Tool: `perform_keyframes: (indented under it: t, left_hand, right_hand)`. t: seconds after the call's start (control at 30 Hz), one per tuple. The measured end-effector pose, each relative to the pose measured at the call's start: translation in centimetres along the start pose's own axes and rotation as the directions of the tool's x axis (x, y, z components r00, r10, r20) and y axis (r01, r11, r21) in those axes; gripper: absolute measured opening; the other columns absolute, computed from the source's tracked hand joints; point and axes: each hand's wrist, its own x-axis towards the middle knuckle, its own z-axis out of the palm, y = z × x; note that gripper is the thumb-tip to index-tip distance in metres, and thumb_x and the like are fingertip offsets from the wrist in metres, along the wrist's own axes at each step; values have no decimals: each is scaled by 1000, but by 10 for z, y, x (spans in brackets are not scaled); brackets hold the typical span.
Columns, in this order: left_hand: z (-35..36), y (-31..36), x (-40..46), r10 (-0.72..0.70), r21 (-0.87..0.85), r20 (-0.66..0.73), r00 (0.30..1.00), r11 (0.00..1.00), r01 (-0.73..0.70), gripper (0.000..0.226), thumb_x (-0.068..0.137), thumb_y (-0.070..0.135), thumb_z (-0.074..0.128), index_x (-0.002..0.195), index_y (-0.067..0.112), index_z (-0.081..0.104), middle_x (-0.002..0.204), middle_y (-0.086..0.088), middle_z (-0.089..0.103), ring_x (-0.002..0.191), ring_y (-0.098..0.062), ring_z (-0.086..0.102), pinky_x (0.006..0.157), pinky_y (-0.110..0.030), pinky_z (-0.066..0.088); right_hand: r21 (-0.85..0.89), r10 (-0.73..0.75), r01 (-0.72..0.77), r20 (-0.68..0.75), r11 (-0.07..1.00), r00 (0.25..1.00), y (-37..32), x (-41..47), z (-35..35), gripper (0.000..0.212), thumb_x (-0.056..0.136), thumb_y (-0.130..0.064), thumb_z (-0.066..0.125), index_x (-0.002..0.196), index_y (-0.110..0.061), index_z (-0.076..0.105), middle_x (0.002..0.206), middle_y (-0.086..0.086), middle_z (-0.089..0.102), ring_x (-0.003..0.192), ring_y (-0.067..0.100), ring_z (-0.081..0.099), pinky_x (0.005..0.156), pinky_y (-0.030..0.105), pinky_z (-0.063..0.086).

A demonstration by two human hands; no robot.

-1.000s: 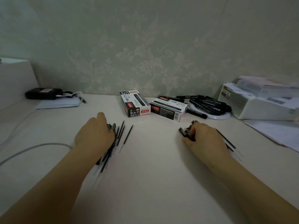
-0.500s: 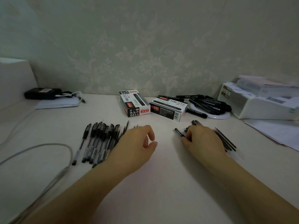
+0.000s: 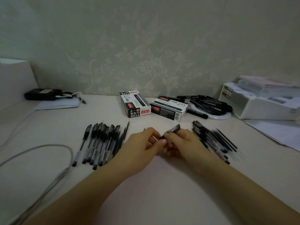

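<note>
Two boxes (image 3: 135, 103) marked 1120, pen (image 3: 174, 128) seemingly pinched

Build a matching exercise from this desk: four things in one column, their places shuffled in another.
1. row of clear-barrelled, black-capped pens
2. single black pen
3. heap of black plastic markers
4. flat black rectangular case

a. pinched between left hand and right hand
b. on the round white dish
c. lying left of both hands
d. far left, by the wall

Pairs: 1-c, 2-a, 3-b, 4-d

Table (image 3: 162, 192) with pens (image 3: 100, 143), boxes (image 3: 134, 104), cable (image 3: 48, 147)
</note>
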Motion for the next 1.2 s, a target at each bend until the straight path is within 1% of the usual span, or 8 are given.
perform_keyframes:
  t: [0.2,0.4,0.5,0.57,0.67,0.83,0.93,1.2]
  left_hand:
    - [-4,-8,2,74,270,25,997,960,-78,20,92,42,57,103,26,61,96,11,60,83,1,55,68,-8,43]
    - [-8,-15,2,74,467,-80,994,884,-28,31,90,53,53,97,25,64,100,7,55,93,-10,53,78,-25,45]
    - [-9,-15,1,60,524,-125,990,851,14,34,88,58,51,94,26,63,95,7,55,88,-10,52,73,-25,45]
    - [-9,-15,1,51,540,-147,988,841,37,35,87,59,52,92,26,63,93,7,55,86,-10,53,72,-26,46]
    - [-11,-10,1,67,513,-135,989,858,12,34,86,59,53,93,26,61,93,8,56,86,-9,54,74,-29,48]
    - [-2,6,3,162,271,28,986,948,-164,20,96,32,52,114,24,54,83,15,54,76,1,52,64,-15,42]
    - [2,6,3,165,331,53,985,928,-173,22,102,31,38,121,26,47,70,17,45,63,-1,47,53,-18,32]
    - [1,-1,1,146,283,97,985,944,-168,16,100,38,41,93,26,49,69,8,53,65,-8,53,59,-33,43]
  right_hand:
    - [80,26,-19,-80,997,996,5,4,-1,12,88,-19,69,92,-8,72,91,14,76,85,25,74,86,40,59]
    - [64,12,2,-219,998,976,5,5,-6,31,88,-23,69,95,6,61,99,32,63,94,43,68,100,53,49]
    - [85,14,4,-215,996,976,9,7,-7,31,88,-21,69,97,9,61,78,22,68,75,23,66,96,51,53]
    - [96,28,-8,-200,995,979,9,7,-8,17,87,-21,71,90,-4,71,72,5,68,67,12,63,80,36,61]
    - [79,-4,12,-100,997,995,4,3,-7,7,87,-21,72,85,-15,73,70,0,69,61,8,59,58,20,50]
    - [-5,-70,70,19,998,997,-1,-2,-5,10,87,-21,72,89,-11,73,67,-2,65,60,5,57,57,16,46]
    - [11,-75,75,-26,997,997,-1,-2,-6,18,90,-32,68,79,-18,71,65,-2,63,57,7,54,55,18,44]
    - [56,-127,126,29,991,991,1,-2,-7,19,91,-18,67,93,1,68,67,6,69,58,7,60,58,14,49]
